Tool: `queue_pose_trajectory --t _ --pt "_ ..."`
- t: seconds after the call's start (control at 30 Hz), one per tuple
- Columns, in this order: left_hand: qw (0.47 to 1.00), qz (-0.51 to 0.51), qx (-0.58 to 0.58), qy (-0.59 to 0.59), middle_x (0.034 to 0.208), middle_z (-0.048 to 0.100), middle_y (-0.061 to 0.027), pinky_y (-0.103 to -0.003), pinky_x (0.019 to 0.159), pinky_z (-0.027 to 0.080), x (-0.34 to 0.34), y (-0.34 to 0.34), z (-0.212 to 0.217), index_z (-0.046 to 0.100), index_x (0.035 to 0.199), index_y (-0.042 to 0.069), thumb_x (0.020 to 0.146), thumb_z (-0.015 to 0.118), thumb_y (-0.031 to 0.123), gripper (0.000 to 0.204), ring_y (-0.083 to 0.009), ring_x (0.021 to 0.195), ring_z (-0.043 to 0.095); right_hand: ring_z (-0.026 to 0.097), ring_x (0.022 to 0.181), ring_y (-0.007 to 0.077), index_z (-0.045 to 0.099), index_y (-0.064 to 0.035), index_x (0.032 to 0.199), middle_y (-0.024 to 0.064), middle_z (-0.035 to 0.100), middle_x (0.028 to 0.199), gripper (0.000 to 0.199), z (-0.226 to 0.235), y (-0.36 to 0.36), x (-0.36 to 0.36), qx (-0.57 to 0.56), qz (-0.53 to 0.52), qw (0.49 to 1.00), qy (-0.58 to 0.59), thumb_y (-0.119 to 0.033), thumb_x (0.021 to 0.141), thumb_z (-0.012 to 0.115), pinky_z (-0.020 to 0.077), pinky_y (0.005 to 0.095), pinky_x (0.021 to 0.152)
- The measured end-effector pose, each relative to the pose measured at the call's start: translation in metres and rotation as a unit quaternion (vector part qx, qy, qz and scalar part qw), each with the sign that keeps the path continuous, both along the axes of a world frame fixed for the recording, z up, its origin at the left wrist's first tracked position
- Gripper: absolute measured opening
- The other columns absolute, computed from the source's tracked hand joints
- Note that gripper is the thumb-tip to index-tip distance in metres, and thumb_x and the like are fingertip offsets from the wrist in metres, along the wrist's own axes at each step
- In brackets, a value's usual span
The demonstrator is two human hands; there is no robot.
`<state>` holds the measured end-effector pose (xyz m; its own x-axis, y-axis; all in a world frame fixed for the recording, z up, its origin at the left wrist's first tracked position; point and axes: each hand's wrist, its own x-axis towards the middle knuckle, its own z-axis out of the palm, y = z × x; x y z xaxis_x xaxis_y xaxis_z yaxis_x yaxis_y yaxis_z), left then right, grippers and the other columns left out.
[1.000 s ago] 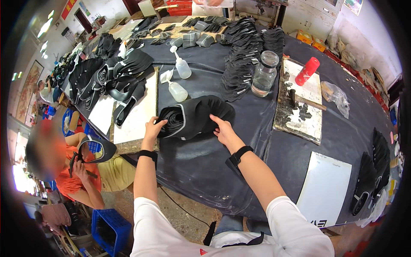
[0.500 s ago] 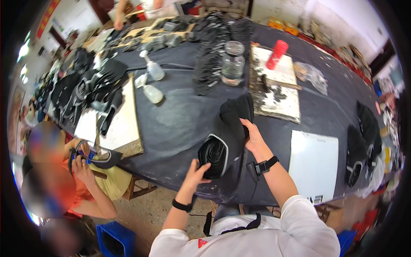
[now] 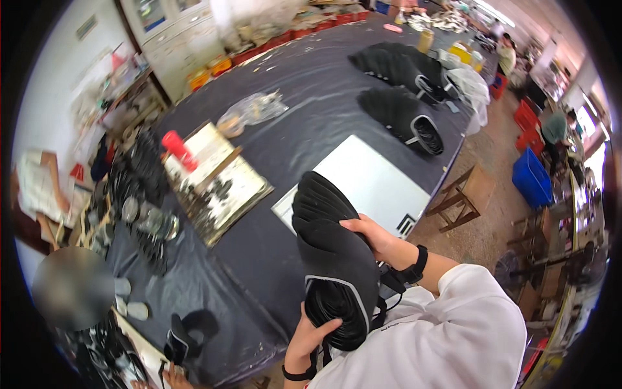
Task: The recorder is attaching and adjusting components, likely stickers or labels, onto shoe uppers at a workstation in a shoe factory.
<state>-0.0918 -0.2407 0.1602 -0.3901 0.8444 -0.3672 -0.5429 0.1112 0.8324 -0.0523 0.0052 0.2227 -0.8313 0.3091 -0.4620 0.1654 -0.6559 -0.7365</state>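
I hold a long stack of black shoe uppers (image 3: 340,253), nested in one another, with pale grey trim round the outermost opening. My left hand (image 3: 307,338) grips the near, open end, its thumb over the inner layers. Farther up, my right hand (image 3: 381,241) is closed on the right side of the stack, thumb on top. The fingers beneath the stack are hidden. Just beyond it lies a white board (image 3: 363,178) on the dark-covered table, partly covered by the stack from my view.
Similar black stacks (image 3: 402,120) lie at the far right of the table (image 3: 291,142). To the left are a stained board (image 3: 220,188), a red bottle (image 3: 179,150) and a glass jar (image 3: 152,219). A wooden stool (image 3: 466,194) stands off the right edge. A co-worker's hand (image 3: 175,376) shows lower left.
My view has swung to the right, bringing the far black stacks and the white board toward the middle. Both hands have carried the stack along, keeping hold of it.
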Motion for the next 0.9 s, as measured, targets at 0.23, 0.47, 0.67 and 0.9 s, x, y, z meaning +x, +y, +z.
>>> queue_pose_trajectory --t 0.23,0.47,0.67,0.9 --pt "0.993 -0.112 -0.031 0.035 0.124 0.035 -0.0162 -0.033 0.101 0.029 0.079 0.165 -0.014 0.020 0.130 -0.009 0.073 0.074 0.020 0.083 -0.0233 0.117 0.036 0.059 0.094 0.0190 0.052 0.0003 0.116 0.0117 0.060 0.108 0.046 -0.051 0.152 0.108 -0.120 -0.028 0.992 -0.033 -0.036 0.088 0.051 0.0474 0.0301 0.083" --pt "0.991 -0.086 -0.100 0.012 0.130 0.036 -0.0129 -0.031 0.103 0.025 0.160 0.313 -0.024 0.019 0.135 -0.004 0.077 0.068 0.013 0.078 -0.0201 0.121 0.034 0.061 0.085 0.0173 0.056 0.0007 0.110 0.0102 0.063 0.101 0.038 -0.087 0.305 0.163 -0.210 -0.010 0.977 -0.014 -0.030 0.090 0.050 0.0497 0.0287 0.078" --pt "0.985 -0.068 -0.158 -0.007 0.129 0.039 -0.0133 -0.031 0.101 0.029 0.184 0.367 -0.027 0.021 0.134 -0.004 0.076 0.068 0.012 0.076 -0.0204 0.120 0.037 0.061 0.081 0.0139 0.057 0.0007 0.106 0.0082 0.064 0.096 0.037 -0.105 0.356 0.195 -0.199 -0.065 0.978 -0.017 -0.031 0.089 0.052 0.0496 0.0263 0.074" --pt "0.980 -0.064 -0.161 0.094 0.115 0.045 -0.0190 -0.031 0.095 0.037 0.200 0.439 -0.039 0.025 0.121 -0.008 0.071 0.075 0.024 0.078 -0.0234 0.109 0.046 0.059 0.091 0.0167 0.052 0.0003 0.115 0.0082 0.060 0.104 0.043 -0.085 0.429 0.200 0.010 -0.014 1.000 0.003 -0.032 0.086 0.055 0.0470 0.0295 0.080"
